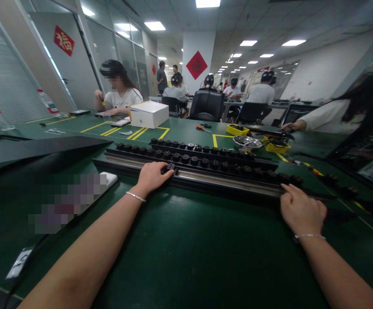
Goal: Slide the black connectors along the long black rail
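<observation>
Rail (231, 182), black and metal-lined, lies across the green table (186, 249), nearer than two rows of black pieces (194, 160).
The left hand (151, 177) pinches a black module (171, 166) on its left part; the right hand (303, 210), half curled, is at its right end, whether gripping cannot be told.

Long black channel rail (206, 187): silvery metal groove (227, 180), smooth, soft shine; dark sides satin. Beneath rail: flat green counter (186, 249), smooth, low gloss, blurred light reflections. Beyond rail: round silver bowl (252, 146), polished metal; white rectangular box (148, 116), matt, cardboard-like; black high-backed chair (206, 105), glossy, leather-like.
</observation>
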A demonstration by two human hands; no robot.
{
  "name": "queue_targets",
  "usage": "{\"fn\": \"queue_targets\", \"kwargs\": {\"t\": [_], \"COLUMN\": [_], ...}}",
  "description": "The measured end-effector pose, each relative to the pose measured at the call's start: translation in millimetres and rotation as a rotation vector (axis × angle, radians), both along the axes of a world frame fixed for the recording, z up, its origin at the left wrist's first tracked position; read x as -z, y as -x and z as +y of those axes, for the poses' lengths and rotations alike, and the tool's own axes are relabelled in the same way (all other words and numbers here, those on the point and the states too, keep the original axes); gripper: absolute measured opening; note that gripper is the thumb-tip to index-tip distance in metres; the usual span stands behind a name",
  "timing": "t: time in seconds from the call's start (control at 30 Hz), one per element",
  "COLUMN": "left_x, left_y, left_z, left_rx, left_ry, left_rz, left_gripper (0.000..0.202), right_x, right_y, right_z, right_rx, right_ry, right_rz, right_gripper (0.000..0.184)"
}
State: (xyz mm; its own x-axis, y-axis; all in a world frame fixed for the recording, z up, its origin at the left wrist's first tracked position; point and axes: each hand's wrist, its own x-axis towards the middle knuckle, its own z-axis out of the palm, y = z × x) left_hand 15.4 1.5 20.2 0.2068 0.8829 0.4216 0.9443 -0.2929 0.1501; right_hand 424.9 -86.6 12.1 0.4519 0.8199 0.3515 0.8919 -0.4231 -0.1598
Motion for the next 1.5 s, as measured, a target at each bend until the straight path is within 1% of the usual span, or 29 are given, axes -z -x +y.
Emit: {"fn": "queue_targets", "kwargs": {"t": [0.2,0.47,0.7,0.97,1.2,1.3,1.4,1.5], "left_x": [1.9,4.3,3.1,2.2,2.2,1.3,0.4,-0.1], "left_y": [-0.5,-1.1,-3.3,-3.4,-3.4,-3.6,-3.5,-2.8], "left_z": [0.6,1.8,0.3,-0.5,-0.7,-1.9,-2.5,-2.6], "left_rx": [0.023,0.015,0.048,0.072,0.102,0.09,0.08,0.107], "left_ry": [-0.008,-0.011,-0.001,0.002,0.013,0.018,0.025,0.016], "left_rz": [-0.002,0.014,0.033,0.04,0.044,-0.002,-0.004,0.007], "left_gripper": [0.044,0.047,0.046,0.046,0.042,0.037,0.033,0.032], "right_x": [2.4,3.2,8.9,10.0,8.6,7.7,8.0,8.6], "right_y": [-2.2,-2.5,-5.3,-8.5,-7.0,-5.5,-5.5,-6.3], "right_z": [0.3,0.5,2.9,3.3,1.8,0.8,0.6,1.0], "right_rx": [-0.021,-0.03,-0.034,-0.04,-0.061,-0.055,-0.057,-0.06], "right_ry": [-0.027,-0.04,-0.104,-0.098,-0.103,-0.096,-0.104,-0.1], "right_rz": [-0.004,-0.012,-0.048,-0.036,-0.042,-0.039,-0.041,-0.045], "right_gripper": [0.053,0.053,0.047,0.047,0.047,0.048,0.048,0.048]}}
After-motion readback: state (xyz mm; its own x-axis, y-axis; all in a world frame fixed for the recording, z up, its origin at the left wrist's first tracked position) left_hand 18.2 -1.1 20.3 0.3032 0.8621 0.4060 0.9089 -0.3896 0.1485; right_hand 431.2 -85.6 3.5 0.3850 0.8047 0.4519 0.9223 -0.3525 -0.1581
